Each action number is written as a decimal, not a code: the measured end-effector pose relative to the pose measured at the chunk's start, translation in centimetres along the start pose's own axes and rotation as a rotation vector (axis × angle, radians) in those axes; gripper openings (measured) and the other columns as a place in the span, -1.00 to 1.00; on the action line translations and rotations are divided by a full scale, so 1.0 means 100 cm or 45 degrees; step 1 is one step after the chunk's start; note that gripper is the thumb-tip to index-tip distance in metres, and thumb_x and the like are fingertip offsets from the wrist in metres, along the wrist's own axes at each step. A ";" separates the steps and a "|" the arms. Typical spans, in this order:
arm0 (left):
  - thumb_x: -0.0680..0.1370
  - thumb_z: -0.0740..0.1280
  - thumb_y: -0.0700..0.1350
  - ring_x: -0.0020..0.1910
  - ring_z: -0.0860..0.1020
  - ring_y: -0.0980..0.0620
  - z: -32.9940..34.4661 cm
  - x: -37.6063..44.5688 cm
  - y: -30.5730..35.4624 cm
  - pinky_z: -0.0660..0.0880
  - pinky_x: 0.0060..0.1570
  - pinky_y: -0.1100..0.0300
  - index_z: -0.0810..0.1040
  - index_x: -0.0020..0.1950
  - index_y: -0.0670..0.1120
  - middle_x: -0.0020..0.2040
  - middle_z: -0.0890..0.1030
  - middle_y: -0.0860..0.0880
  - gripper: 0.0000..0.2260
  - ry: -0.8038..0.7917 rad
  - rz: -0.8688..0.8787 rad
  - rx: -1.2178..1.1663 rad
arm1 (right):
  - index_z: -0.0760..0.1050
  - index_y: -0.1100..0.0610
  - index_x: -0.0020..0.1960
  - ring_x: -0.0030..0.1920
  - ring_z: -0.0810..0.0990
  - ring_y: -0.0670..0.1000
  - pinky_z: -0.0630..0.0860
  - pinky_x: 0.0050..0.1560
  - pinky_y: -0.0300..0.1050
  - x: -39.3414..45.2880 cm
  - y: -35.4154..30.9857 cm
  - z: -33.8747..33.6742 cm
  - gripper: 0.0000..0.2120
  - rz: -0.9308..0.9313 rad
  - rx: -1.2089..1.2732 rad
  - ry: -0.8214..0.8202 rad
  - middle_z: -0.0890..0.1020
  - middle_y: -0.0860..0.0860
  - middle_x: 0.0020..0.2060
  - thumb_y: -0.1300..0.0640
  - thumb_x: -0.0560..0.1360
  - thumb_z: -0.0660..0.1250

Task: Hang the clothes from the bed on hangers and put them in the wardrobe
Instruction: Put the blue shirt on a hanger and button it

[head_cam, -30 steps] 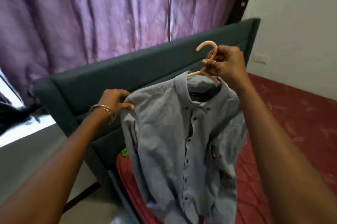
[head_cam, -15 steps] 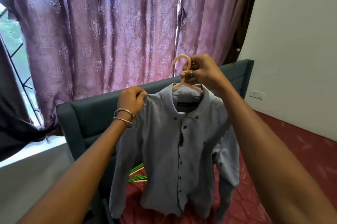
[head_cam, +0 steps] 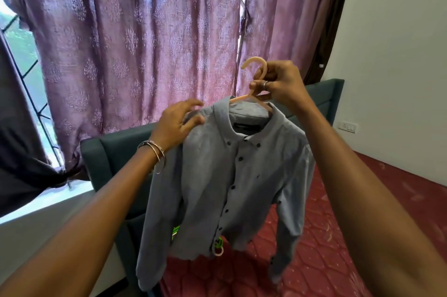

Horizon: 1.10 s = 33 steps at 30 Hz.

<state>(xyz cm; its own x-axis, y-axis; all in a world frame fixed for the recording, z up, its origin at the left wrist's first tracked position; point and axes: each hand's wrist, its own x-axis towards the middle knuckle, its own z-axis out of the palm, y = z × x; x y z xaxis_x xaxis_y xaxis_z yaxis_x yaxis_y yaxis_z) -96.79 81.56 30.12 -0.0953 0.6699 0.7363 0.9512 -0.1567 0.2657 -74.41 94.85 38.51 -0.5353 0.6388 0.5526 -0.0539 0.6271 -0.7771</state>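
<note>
Two hands up: right hand (head_cam: pixel 280 83) pinching hanger (head_cam: pixel 256 79) neck at 1 o'clock, left hand (head_cam: pixel 179 122) loose, fingers spread, touching shirt (head_cam: pixel 229 180) shoulder. Shirt hanging on hanger over bed (head_cam: pixel 326 248), green hangers (head_cam: pixel 217 243) peeking at 6 o'clock.

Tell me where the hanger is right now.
Head view, centre right: the hanger is held up by the right hand before the curtain, its arms inside the shirt collar.
</note>
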 end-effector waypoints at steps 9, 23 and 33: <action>0.41 0.42 -0.28 -0.28 0.57 -0.13 0.012 -0.013 0.003 0.51 -0.23 0.04 0.62 -0.24 -0.15 -0.31 0.63 -0.11 -0.94 0.418 -0.128 0.333 | 0.52 0.36 -0.12 -0.29 0.70 0.11 0.64 -0.25 0.18 0.011 0.013 0.023 -0.94 0.013 -0.081 0.136 0.65 0.29 -0.26 0.47 0.45 0.35; 0.52 0.35 -0.04 -0.04 0.60 -0.08 0.017 0.035 0.025 0.49 0.03 -0.08 0.65 0.09 -0.10 -0.02 0.67 -0.10 -0.79 -0.095 -0.135 -0.273 | 0.51 0.40 -0.10 -0.29 0.68 0.17 0.62 -0.30 0.06 0.020 -0.001 0.041 -0.88 -0.109 -0.007 -0.229 0.63 0.27 -0.29 0.44 0.40 0.42; 0.44 0.43 -0.05 -0.12 0.53 0.03 0.022 0.056 0.037 0.45 -0.14 0.22 0.69 -0.10 -0.14 -0.07 0.54 -0.04 -0.83 0.558 -0.233 -0.191 | 0.28 0.03 0.39 0.20 0.45 -0.04 0.41 0.26 -0.06 -0.021 0.087 -0.030 -0.06 0.103 -0.650 -0.290 0.49 0.03 0.22 -0.05 0.12 0.66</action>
<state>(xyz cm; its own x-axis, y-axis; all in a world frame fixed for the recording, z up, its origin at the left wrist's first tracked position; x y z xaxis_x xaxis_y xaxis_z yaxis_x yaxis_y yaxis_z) -93.19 86.36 33.82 -0.4016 0.3329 0.8532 0.8577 -0.1897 0.4778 -71.25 100.30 31.47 -0.6921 0.6172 0.3744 0.3793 0.7522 -0.5389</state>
